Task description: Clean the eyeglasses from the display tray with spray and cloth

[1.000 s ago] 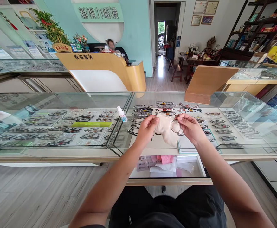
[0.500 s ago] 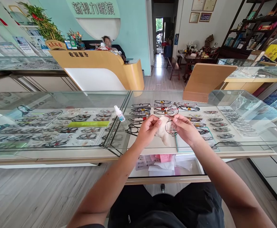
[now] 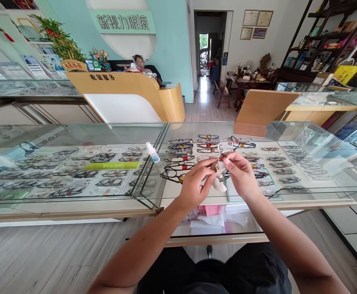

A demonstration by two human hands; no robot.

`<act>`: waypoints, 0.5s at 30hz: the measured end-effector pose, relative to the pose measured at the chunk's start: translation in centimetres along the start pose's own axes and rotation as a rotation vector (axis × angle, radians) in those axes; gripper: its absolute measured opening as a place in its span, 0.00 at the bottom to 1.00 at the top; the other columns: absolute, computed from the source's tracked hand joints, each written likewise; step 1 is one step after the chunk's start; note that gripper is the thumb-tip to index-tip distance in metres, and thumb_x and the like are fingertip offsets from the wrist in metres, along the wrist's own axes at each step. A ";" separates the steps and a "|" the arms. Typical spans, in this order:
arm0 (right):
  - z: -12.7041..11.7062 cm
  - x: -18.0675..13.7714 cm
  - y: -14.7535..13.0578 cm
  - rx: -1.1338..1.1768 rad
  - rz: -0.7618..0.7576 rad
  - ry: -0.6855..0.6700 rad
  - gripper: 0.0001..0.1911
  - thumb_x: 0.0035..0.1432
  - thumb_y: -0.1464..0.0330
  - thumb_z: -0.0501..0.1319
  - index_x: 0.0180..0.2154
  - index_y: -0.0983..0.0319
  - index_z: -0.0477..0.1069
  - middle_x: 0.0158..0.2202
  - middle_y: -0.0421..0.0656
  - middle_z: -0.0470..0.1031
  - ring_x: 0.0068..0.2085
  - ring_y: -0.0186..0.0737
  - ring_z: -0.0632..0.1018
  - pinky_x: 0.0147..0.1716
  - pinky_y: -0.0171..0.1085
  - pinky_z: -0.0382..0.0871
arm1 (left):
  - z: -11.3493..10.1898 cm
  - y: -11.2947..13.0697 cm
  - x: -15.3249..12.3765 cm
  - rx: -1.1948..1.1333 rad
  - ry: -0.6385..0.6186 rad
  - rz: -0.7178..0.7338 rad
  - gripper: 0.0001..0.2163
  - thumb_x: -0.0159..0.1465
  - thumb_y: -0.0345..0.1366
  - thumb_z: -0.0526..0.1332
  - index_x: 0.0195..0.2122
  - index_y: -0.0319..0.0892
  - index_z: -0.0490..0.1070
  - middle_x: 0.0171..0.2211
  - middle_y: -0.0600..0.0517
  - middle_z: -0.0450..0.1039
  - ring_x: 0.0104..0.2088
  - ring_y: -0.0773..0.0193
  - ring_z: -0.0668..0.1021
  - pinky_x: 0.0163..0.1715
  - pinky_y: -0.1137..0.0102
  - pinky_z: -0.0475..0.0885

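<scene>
My right hand [image 3: 239, 173] is closed on a pair of thin-rimmed eyeglasses [image 3: 225, 140], whose one round rim stands up above the fingers. The other rim is mostly hidden behind the fingers and the cloth. In my left hand [image 3: 197, 183] is a pale cleaning cloth [image 3: 219, 185], pinched between thumb and fingers and pressed to the lower part of the glasses. Both hands meet above the glass display counter. To their left a small white spray bottle [image 3: 152, 152] stands on the glass top.
Rows of eyeglass frames [image 3: 178, 166] lie inside the glass counter, left and right. A brown board [image 3: 262, 110] stands on its far edge. Below the hands, a drawer or shelf holds papers [image 3: 207, 222]. Beyond is a cashier desk [image 3: 120, 94] with a person [image 3: 139, 62] behind it.
My left hand has brought the cloth against the lower rim, which was uncovered before. The glasses have turned a little, and the hands sit closer together. The whole view has shifted slightly.
</scene>
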State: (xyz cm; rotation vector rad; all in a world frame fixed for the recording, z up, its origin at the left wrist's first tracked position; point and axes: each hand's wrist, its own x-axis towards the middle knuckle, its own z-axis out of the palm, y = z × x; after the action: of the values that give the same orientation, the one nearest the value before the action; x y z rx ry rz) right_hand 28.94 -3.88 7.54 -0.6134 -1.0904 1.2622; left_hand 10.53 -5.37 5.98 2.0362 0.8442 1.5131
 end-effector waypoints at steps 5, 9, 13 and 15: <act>0.3 -0.1 -0.1 -0.001 -0.014 0.022 0.11 0.60 0.56 0.78 0.36 0.51 0.80 0.38 0.40 0.82 0.41 0.43 0.78 0.45 0.42 0.72 | 0.0 0.0 -0.1 0.038 0.002 0.048 0.06 0.73 0.34 0.65 0.46 0.49 0.83 0.62 0.42 0.80 0.60 0.49 0.81 0.63 0.54 0.72; 0.3 -0.1 0.0 -0.042 -0.018 0.039 0.13 0.59 0.55 0.79 0.35 0.51 0.80 0.39 0.41 0.82 0.42 0.44 0.78 0.45 0.43 0.73 | 0.2 0.2 0.1 -0.017 0.036 -0.001 0.07 0.74 0.36 0.64 0.45 0.49 0.84 0.57 0.43 0.81 0.57 0.49 0.82 0.62 0.54 0.72; 0.4 -0.2 0.4 -0.033 -0.009 0.001 0.12 0.59 0.55 0.79 0.35 0.51 0.81 0.39 0.41 0.81 0.43 0.44 0.78 0.45 0.42 0.74 | 0.8 0.0 0.3 -0.150 0.133 -0.134 0.07 0.68 0.39 0.73 0.44 0.48 0.80 0.50 0.45 0.79 0.49 0.54 0.81 0.50 0.62 0.76; 0.3 -0.2 0.6 -0.032 0.003 -0.019 0.12 0.58 0.55 0.79 0.35 0.51 0.81 0.38 0.41 0.81 0.44 0.44 0.79 0.46 0.42 0.74 | 1.1 -0.3 0.4 -0.286 0.132 -0.273 0.15 0.64 0.43 0.77 0.47 0.47 0.76 0.47 0.47 0.79 0.44 0.58 0.81 0.44 0.66 0.76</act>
State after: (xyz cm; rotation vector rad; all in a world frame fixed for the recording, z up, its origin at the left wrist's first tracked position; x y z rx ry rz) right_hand 28.41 -3.96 7.09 -0.6281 -1.1274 1.2571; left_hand 11.62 -4.92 5.74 1.5642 0.8599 1.5255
